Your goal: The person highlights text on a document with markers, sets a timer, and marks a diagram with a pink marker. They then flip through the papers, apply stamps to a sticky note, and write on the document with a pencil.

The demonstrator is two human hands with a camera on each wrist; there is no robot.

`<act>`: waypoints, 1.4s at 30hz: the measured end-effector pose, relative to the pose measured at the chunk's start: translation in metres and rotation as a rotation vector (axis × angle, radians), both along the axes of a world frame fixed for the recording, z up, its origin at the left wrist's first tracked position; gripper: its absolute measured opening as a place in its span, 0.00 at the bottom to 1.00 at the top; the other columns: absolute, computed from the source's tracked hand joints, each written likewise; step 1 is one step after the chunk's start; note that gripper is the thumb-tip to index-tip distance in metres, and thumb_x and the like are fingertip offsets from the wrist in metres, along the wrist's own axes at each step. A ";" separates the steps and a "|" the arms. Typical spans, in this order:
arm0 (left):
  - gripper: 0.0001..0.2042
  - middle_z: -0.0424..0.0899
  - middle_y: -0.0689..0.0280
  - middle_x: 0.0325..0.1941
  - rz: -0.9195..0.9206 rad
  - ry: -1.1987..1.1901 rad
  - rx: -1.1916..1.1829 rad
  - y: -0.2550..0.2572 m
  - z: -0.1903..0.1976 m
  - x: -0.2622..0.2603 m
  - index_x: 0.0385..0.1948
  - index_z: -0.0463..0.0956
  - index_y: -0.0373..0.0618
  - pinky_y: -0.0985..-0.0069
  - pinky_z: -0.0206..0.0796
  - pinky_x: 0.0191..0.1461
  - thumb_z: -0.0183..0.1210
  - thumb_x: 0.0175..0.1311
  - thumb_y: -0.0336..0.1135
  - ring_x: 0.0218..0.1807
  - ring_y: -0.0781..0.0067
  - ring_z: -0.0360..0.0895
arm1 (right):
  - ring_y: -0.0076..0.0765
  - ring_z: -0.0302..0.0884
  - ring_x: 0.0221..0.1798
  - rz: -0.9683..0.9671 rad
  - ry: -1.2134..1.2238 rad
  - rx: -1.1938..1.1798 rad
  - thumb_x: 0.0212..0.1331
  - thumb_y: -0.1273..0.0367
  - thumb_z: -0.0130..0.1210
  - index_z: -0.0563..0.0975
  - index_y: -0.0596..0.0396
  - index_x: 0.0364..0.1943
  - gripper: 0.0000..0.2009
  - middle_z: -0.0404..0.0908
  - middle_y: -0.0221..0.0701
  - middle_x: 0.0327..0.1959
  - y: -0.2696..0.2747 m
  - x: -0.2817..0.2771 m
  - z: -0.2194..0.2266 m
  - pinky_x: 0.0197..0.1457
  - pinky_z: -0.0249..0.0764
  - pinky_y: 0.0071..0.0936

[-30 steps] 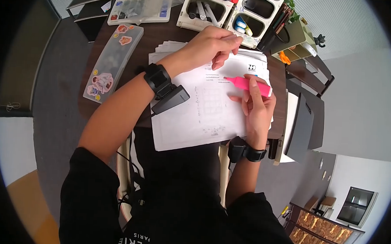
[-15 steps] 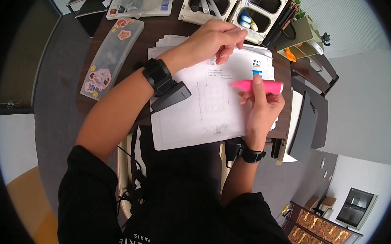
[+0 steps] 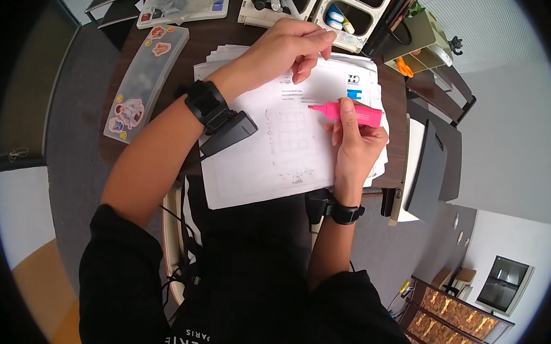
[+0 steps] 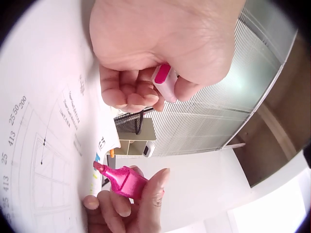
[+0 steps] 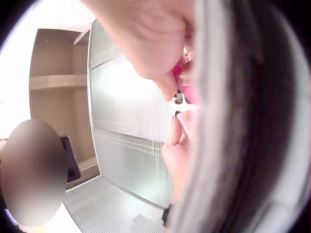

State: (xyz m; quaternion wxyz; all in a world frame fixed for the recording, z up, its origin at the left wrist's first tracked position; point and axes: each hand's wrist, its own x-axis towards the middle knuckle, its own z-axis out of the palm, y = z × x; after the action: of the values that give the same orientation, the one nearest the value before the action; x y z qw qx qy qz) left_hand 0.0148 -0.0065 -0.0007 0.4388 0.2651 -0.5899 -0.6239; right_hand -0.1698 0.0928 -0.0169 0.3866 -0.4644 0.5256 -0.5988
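Observation:
Above the left part of the stacked paper sheets, my left hand pinches a pale pink cap between thumb and fingers. My right hand grips a pink highlighter around its barrel, thumb on top. The uncapped tip points left over small printed lines on the top sheet; whether it touches the paper cannot be told. A blue mark lies beside the barrel, under a printed logo. In the right wrist view, the highlighter and cap are partly hidden by a blurred dark edge.
A clear sticker-covered case lies left of the sheets, with an open plastic box behind it. Pen holders, a mesh pencil cup and a green organizer stand at the back of the desk.
The right hand and highlighter have shifted down the page from the logo, uncovering the blue mark. The head view has moved slightly. The left hand keeps its pinch.

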 end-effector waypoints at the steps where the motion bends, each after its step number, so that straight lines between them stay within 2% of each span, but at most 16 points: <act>1: 0.20 0.69 0.70 0.15 -0.003 0.000 0.000 0.000 -0.001 0.000 0.31 0.73 0.40 0.78 0.57 0.26 0.47 0.79 0.48 0.17 0.79 0.68 | 0.18 0.71 0.18 0.016 -0.014 -0.006 0.64 0.67 0.66 0.84 0.63 0.37 0.11 0.78 0.26 0.19 0.000 0.001 0.000 0.26 0.72 0.19; 7: 0.20 0.70 0.70 0.15 -0.042 -0.034 -0.014 -0.002 -0.002 0.001 0.31 0.73 0.40 0.79 0.56 0.26 0.47 0.79 0.48 0.17 0.80 0.68 | 0.21 0.74 0.21 0.030 -0.005 -0.025 0.65 0.70 0.64 0.82 0.65 0.40 0.10 0.82 0.31 0.24 0.003 0.005 0.004 0.27 0.71 0.21; 9: 0.20 0.72 0.70 0.15 -0.049 -0.094 -0.092 -0.002 -0.001 0.003 0.31 0.73 0.41 0.80 0.59 0.25 0.47 0.79 0.48 0.17 0.80 0.71 | 0.21 0.74 0.21 0.035 -0.017 -0.021 0.65 0.70 0.64 0.81 0.65 0.39 0.09 0.83 0.32 0.25 0.003 0.000 0.002 0.27 0.71 0.21; 13: 0.19 0.74 0.69 0.16 -0.079 -0.154 -0.064 -0.003 -0.003 0.004 0.31 0.73 0.41 0.81 0.65 0.24 0.49 0.78 0.48 0.19 0.80 0.76 | 0.21 0.75 0.21 0.088 -0.009 0.004 0.66 0.70 0.63 0.81 0.64 0.39 0.08 0.83 0.34 0.26 0.001 -0.009 0.005 0.26 0.71 0.21; 15: 0.19 0.75 0.69 0.17 -0.084 -0.265 -0.082 -0.001 -0.003 0.001 0.30 0.73 0.41 0.81 0.70 0.25 0.50 0.77 0.47 0.21 0.79 0.80 | 0.22 0.75 0.21 0.139 0.037 0.004 0.67 0.71 0.62 0.81 0.64 0.40 0.08 0.83 0.34 0.25 0.000 -0.017 0.007 0.25 0.71 0.21; 24: 0.19 0.76 0.68 0.18 -0.073 -0.350 -0.123 -0.003 -0.004 0.000 0.31 0.73 0.41 0.81 0.72 0.26 0.52 0.76 0.48 0.22 0.79 0.81 | 0.22 0.77 0.23 0.152 0.084 -0.042 0.66 0.72 0.63 0.81 0.65 0.39 0.07 0.83 0.34 0.26 0.005 -0.023 0.001 0.25 0.71 0.19; 29: 0.19 0.77 0.67 0.20 -0.092 -0.306 -0.113 -0.003 -0.006 0.003 0.30 0.74 0.41 0.81 0.72 0.26 0.51 0.77 0.47 0.22 0.79 0.81 | 0.23 0.78 0.24 0.220 0.068 -0.050 0.66 0.73 0.62 0.81 0.65 0.41 0.07 0.83 0.34 0.27 0.002 -0.021 0.010 0.25 0.72 0.19; 36: 0.19 0.79 0.67 0.20 -0.089 -0.306 -0.086 -0.003 -0.005 0.002 0.31 0.74 0.40 0.81 0.72 0.27 0.52 0.76 0.48 0.25 0.78 0.83 | 0.20 0.77 0.25 0.201 0.089 -0.017 0.65 0.73 0.62 0.81 0.65 0.45 0.09 0.84 0.33 0.28 0.005 -0.021 0.003 0.27 0.72 0.19; 42: 0.20 0.80 0.65 0.20 -0.049 -0.349 -0.080 -0.001 -0.003 0.000 0.31 0.74 0.39 0.81 0.72 0.27 0.52 0.76 0.49 0.26 0.77 0.84 | 0.19 0.77 0.25 0.211 0.111 -0.011 0.65 0.72 0.63 0.82 0.64 0.43 0.08 0.84 0.32 0.28 0.007 -0.021 0.004 0.27 0.71 0.18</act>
State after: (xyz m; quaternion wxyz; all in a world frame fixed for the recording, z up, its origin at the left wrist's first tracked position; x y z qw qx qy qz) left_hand 0.0150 -0.0075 -0.0034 0.3248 0.3372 -0.6877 -0.5548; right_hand -0.1904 0.0997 -0.0129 0.4151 -0.5517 0.4912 -0.5310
